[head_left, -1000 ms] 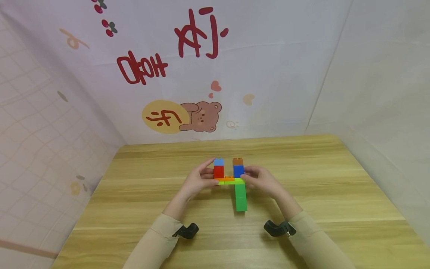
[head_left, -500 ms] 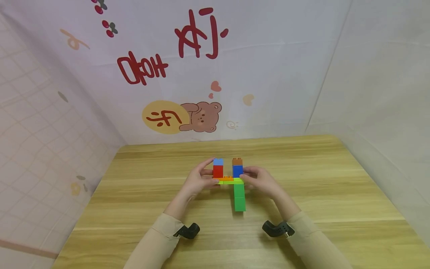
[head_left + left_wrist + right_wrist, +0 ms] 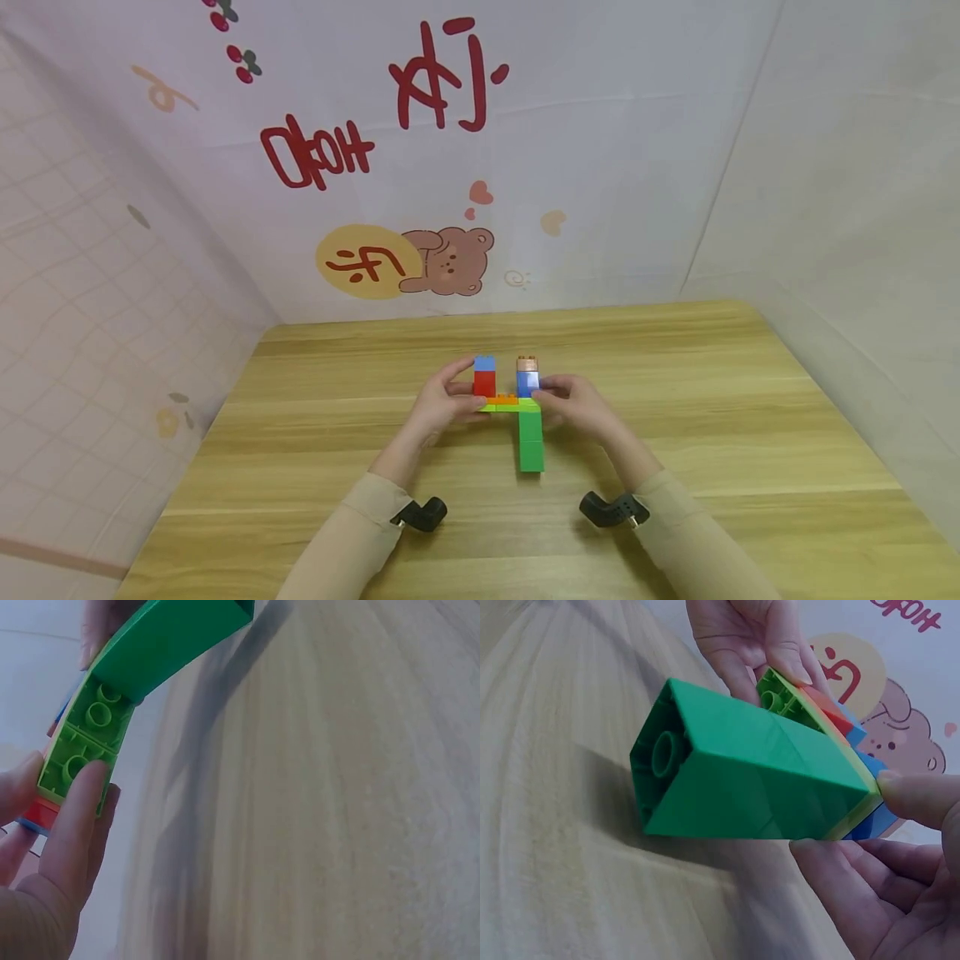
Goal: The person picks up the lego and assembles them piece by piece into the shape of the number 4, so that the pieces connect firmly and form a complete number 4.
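Note:
A build of toy building blocks is held off the table between two hands. Lime plates (image 3: 507, 408) run across its middle, with a thin orange piece (image 3: 507, 400) on top. On the left end stand a red block (image 3: 484, 384) and a light-blue one (image 3: 484, 363); on the right, a blue block (image 3: 528, 384) under a brown one (image 3: 527, 364). A green column (image 3: 757, 772) juts from below the right end, its hollow underside visible. My left hand (image 3: 442, 402) pinches the left end, a finger under the lime plates. My right hand (image 3: 577, 404) pinches the build near the blue block.
A wooden table (image 3: 300, 467) lies beneath, bearing the build's shadow. Behind it hangs a white printed cloth (image 3: 615, 167) with a bear and red lettering; pale cloth walls (image 3: 862, 208) close both sides. A dark wrist mount (image 3: 423, 515) sits on each sleeve.
The build and my right hand have shifted slightly left. Both hands keep the same hold, and the brown and blue blocks look brighter now.

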Available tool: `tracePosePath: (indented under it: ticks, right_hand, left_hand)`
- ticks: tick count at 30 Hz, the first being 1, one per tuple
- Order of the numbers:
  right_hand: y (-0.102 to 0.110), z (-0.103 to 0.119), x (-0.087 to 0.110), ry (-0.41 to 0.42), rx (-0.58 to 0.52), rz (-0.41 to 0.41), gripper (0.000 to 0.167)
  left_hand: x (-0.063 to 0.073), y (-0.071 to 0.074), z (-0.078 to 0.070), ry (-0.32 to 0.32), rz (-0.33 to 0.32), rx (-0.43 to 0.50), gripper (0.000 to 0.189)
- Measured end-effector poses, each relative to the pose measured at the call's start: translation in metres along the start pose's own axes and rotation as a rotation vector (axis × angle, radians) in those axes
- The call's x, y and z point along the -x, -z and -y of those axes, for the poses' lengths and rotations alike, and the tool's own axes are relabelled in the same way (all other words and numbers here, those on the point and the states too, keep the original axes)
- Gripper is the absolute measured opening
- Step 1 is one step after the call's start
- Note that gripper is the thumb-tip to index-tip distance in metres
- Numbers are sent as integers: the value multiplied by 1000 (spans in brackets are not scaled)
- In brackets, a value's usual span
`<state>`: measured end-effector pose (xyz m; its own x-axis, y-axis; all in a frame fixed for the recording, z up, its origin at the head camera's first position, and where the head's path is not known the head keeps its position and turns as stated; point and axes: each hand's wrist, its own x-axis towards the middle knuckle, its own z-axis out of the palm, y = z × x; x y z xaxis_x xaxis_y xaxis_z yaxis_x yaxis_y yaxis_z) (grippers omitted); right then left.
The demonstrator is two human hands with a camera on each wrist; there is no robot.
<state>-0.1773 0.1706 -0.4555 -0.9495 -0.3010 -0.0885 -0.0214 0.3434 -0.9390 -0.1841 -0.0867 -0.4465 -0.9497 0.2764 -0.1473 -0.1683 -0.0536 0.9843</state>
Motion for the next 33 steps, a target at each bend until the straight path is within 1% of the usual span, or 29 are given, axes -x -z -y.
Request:
tracePosePath:
  ticks: [5,12,17,21,23,25,28,33]
  right_hand:
    - [-2,-8,-5,-41,-81,36,51]
    - [-7,-11,-9,-105,-84,13,53]
    - [-10,-11,-10,-96,-17,-8,47]
    - [-12,-11,-10,-96,34,-33,43]
    - [-13,-11,-10,-104,40,-40,42]
    - [-14,-11,-11,-108,65,-55,42]
    - [-15,-11,-12,-117,66,-68,42]
    - [-15,-11,-12,-109,73,-87,42]
  left_hand:
    - [-3,0,5,48,-16,-53,73]
    - [-4,-1,9,86,-57,-146,71]
    - [-4,-2,10,86,-81,-205,68]
    - [-5,-3,10,72,-101,-292,64]
    - [-6,-4,10,58,-111,-349,58]
    - [-7,-4,11,46,-118,-388,53]
    - [-7,-3,13,39,-128,-422,48]
    - [-6,-1,14,21,-107,-435,50]
